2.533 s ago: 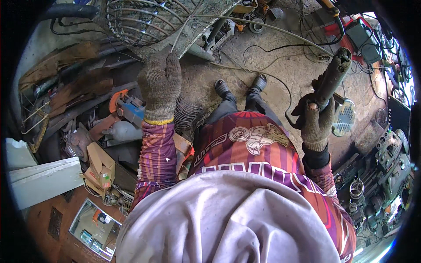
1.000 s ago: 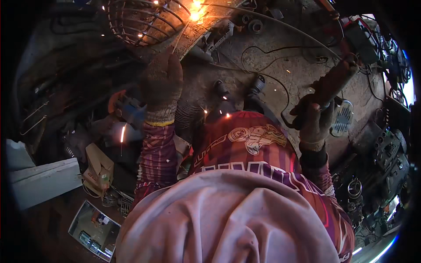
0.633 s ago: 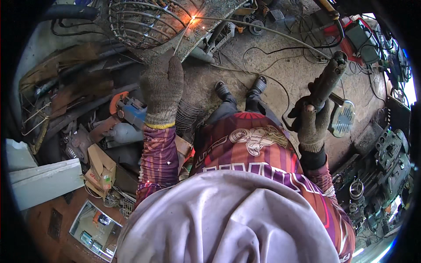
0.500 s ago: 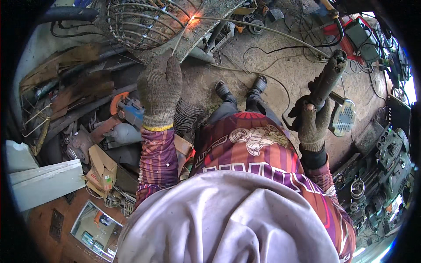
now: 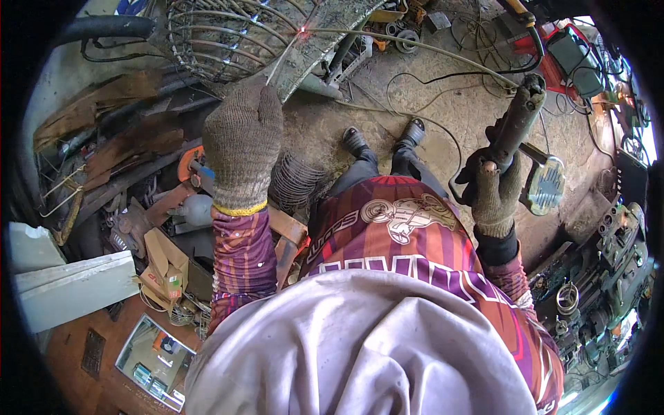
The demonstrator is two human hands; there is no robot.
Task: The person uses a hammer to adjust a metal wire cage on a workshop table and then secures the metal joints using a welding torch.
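Observation:
My left hand [image 5: 243, 145], in a grey-brown knit glove with a yellow cuff, is closed on a thin metal rod [image 5: 276, 68]. The rod runs up to a small red glow [image 5: 303, 30] at the edge of a cage of curved metal bars [image 5: 221, 41]. My right hand [image 5: 496, 190], gloved too, grips a dark tubular tool [image 5: 515, 121] at the right. A flat ribbed metal piece [image 5: 544, 183] sticks out beside that tool. From the tool's head a long thin rod or tube [image 5: 422, 48] stretches left to the glow. Which of the two it is I cannot tell.
Scrap metal and brown boards [image 5: 104, 104] lie at the left, near a cardboard box [image 5: 164, 266] and white panels [image 5: 76, 287]. A wire coil [image 5: 297, 178] rests by my feet. Cables cross the floor toward a red-framed machine [image 5: 570, 59]. Dark machine parts [image 5: 598, 270] crowd the right.
The glow has dimmed from bright orange to a small red point. My left hand has moved slightly left and down. My right hand has barely moved.

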